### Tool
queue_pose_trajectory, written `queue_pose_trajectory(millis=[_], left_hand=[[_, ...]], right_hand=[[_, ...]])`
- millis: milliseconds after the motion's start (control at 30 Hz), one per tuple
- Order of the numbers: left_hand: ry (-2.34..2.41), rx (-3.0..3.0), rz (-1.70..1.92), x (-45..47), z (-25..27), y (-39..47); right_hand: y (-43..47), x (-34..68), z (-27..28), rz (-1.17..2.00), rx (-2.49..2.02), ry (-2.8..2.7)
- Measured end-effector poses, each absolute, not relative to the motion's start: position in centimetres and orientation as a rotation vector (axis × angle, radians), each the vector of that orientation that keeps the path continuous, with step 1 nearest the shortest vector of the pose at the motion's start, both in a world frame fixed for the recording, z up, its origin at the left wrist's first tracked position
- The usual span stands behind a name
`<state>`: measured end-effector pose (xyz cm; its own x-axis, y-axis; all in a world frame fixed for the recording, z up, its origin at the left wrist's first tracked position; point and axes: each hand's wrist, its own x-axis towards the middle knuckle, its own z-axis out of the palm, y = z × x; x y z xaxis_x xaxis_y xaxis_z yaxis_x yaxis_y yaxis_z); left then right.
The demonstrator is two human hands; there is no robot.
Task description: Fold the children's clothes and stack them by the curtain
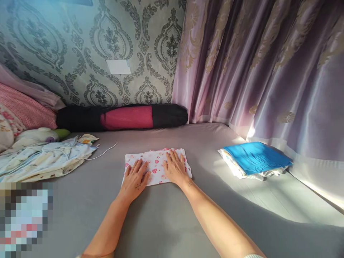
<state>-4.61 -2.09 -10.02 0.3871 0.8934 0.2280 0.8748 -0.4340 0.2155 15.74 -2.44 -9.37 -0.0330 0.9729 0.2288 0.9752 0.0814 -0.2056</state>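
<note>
A white cloth (156, 167) with pink and red prints lies folded into a flat rectangle on the grey bed sheet (161, 222). My left hand (135, 180) rests palm down on its left part, fingers spread. On the right part of the cloth my right hand (175, 167) also lies flat, its fingers apart and pointing away from me. Neither hand grips anything. What kind of garment or cloth it is cannot be made out in this folded state.
Right of the hands sits a folded stack topped by a blue cloth (255, 157), beside the purple curtain (242, 71). Light printed clothes (48, 159) with a white cord lie loosely at the left. A black and pink long bag (126, 117) lies along the wall.
</note>
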Motion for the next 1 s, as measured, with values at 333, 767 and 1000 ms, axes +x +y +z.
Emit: queue_pose_trajectory(millis=[333,767,1000], left_hand=[[1.66,2.55,0.408,-4.5,-10.1,-2.0],[1.662,2.562,0.389,-4.5,-9.7,-2.2],[1.731,2.633,0.46,-5.1,-10.0,-1.7]], right_hand=[[-2.1,16.9,-9.9,-0.066,-1.997,-1.995],[-1.9,17.2,-10.1,-0.097,-2.033,-1.902],[-1.4,18.4,-9.7,-0.109,-2.162,-1.797]])
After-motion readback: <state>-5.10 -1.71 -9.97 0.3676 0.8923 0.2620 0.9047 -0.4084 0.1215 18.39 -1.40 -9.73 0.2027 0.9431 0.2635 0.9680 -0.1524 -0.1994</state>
